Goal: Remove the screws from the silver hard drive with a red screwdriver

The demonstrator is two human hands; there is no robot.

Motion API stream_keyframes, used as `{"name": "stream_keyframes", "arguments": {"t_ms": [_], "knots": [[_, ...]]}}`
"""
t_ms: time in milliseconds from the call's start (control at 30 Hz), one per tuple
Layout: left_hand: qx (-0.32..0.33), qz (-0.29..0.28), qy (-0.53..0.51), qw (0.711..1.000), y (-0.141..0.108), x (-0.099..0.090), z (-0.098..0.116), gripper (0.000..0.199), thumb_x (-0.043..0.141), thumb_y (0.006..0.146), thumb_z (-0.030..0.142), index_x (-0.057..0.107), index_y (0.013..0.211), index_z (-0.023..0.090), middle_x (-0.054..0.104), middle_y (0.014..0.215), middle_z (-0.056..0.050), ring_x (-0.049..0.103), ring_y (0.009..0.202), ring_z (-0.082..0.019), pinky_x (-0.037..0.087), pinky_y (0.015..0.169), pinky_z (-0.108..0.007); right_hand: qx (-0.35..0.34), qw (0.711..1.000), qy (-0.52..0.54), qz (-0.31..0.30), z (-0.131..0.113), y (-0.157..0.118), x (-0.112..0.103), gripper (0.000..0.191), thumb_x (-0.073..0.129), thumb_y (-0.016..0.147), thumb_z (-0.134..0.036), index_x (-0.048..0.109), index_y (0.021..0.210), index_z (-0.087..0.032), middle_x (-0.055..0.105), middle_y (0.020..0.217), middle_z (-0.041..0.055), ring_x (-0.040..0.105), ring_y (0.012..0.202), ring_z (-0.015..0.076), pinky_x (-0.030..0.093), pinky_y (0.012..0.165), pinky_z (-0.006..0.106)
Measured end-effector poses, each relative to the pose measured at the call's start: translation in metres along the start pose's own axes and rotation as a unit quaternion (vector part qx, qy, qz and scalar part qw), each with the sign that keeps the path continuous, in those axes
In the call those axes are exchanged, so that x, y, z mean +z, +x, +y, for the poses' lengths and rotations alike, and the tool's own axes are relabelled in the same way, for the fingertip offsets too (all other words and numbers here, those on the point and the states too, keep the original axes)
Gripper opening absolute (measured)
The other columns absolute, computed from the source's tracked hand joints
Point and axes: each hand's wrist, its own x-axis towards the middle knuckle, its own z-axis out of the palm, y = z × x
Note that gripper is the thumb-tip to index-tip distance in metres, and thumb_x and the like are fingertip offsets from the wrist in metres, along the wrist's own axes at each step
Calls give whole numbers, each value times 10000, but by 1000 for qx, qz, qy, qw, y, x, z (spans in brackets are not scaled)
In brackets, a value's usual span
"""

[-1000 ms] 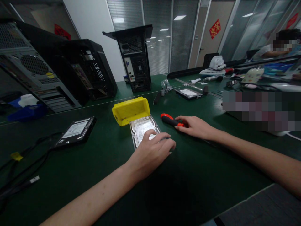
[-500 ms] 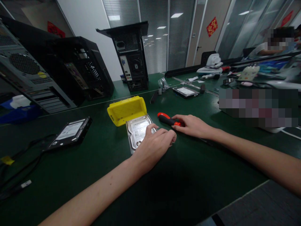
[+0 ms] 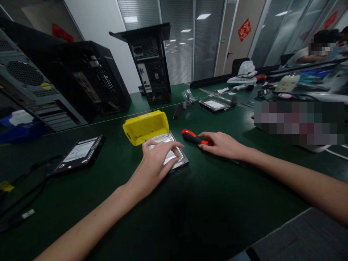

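Note:
My left hand (image 3: 156,163) is over a silver hard drive (image 3: 183,159) on the green table (image 3: 214,210), its fingers apart and curved; whether the fingertips touch the drive cannot be made out. The hand hides much of the drive's label. Directly behind the drive a yellow plastic bin (image 3: 146,128) lies with its open side facing me. To the right, my right hand (image 3: 221,145) has its fingers closed round the red and black handle of a screwdriver (image 3: 191,137), which lies on the table. Its shaft passes beneath the hand.
Another hard drive (image 3: 80,154) lies at left beside black cables (image 3: 38,188). Computer cases (image 3: 153,72) stand at the back and left. A further drive (image 3: 214,105), a clear plastic piece (image 3: 188,96) and metal rails are behind. At far right sits a person (image 3: 304,58).
My left hand has moved left, from the drive's right edge to over its middle, and its fingers have spread. The drive's lower right corner now shows. My right hand has stayed on the screwdriver.

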Motion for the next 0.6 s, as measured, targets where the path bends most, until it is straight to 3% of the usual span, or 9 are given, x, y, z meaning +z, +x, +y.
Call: {"name": "stream_keyframes", "arguments": {"t_ms": [333,600], "knots": [[45,41,23,998,4,9,11,192,488,919,207,550,1099,228,703,965,10,615,947,-163,218,937,-391,-14,1000,-1,-6,2,1,-1,487,465,837,-452,529,1239,-185,673,878,81,603,703,190,401,594,272],[131,108,149,974,1,17,6,194,470,937,197,606,1075,202,730,948,-20,659,844,-149,283,893,-379,-19,1000,0,-11,1,0,-2,490,460,839,-462,533,1232,-179,669,878,81,599,695,186,394,585,262]]}}
